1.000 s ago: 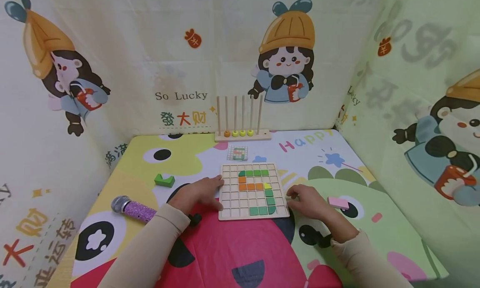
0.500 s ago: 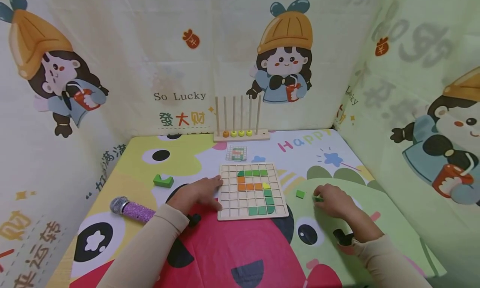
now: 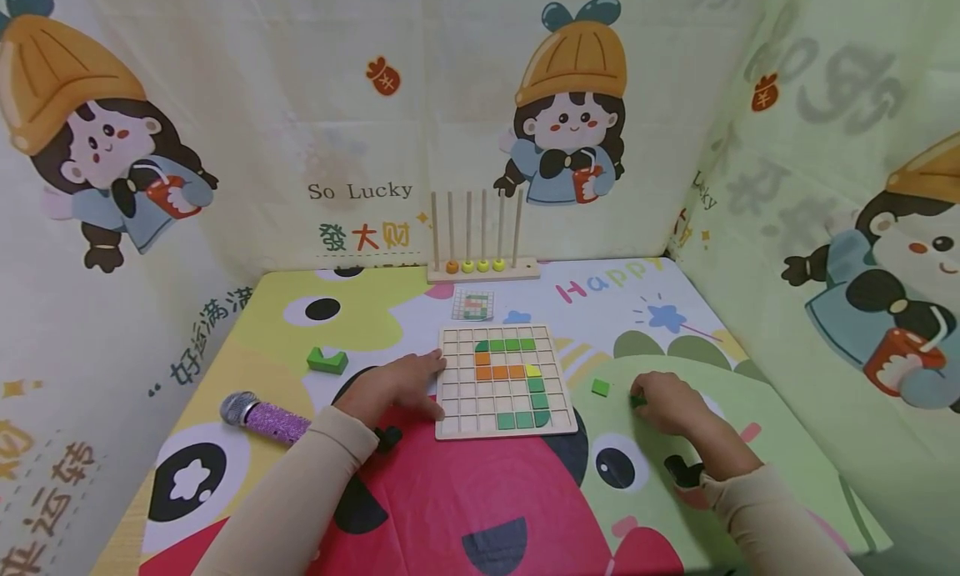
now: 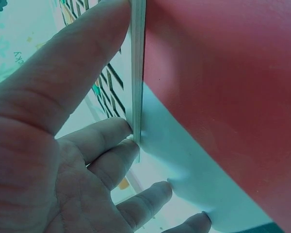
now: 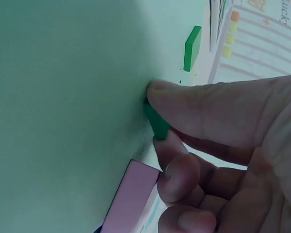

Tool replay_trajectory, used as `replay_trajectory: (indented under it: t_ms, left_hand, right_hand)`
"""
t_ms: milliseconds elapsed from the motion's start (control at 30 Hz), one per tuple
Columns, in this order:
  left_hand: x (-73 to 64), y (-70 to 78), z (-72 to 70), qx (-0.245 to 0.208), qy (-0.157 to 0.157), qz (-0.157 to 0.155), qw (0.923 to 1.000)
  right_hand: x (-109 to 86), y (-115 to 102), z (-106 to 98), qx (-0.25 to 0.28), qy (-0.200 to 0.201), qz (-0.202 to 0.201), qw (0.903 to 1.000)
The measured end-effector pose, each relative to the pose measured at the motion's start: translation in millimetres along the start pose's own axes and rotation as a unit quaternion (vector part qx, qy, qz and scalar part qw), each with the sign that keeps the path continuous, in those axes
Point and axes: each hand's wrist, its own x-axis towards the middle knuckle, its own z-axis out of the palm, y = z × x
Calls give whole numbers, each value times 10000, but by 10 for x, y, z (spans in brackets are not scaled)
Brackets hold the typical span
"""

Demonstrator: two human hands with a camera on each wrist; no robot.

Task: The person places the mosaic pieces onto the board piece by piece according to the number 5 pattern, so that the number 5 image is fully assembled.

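Observation:
A square wooden grid board (image 3: 468, 401) lies in front of me, holding green, orange and yellow tiles in some of its cells. At its left edge rests my left hand (image 3: 393, 390); the thumb and fingertips touch the rim, fairly straight, as the left wrist view confirms. To the right of the board, my right hand (image 3: 667, 403) pinches a dark green tile (image 5: 156, 121) between thumb and finger, low over the cloth. A loose light green tile (image 3: 600, 388) lies between that hand and the board. Beside the fingers is a pink block (image 5: 131, 196), seen in the right wrist view.
Behind the board lies a small pattern card (image 3: 474, 305), with a wooden bead rack (image 3: 483, 274) farther back. On the left are a notched green block (image 3: 327, 361) and a glittery purple microphone (image 3: 266, 418). Printed cloth walls enclose the table at the back and sides.
My right hand has moved right from the board's edge to the dark green tile and now pinches it. The light green tile has come into view, while my left hand stays put.

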Motion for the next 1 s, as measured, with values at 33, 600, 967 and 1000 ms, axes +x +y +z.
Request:
replay_trajectory:
  t_ms: [33, 600, 967, 1000]
  left_hand:
    - [0, 1, 0, 10, -3, 7, 10000]
    - [-15, 20, -22, -38, 30, -31, 10000]
    - [-40, 37, -48, -35, -16, 9, 10000]
    - [-44, 38, -52, -41, -19, 18, 10000]
  right_hand:
    - [3, 5, 6, 29, 24, -34, 10000]
    - [175, -295, 51, 1758, -307, -787, 9808]
    - [387, -789, 162, 2354, -760, -1172, 9618]
    - [400, -829, 163, 2342, -770, -1233, 9613]
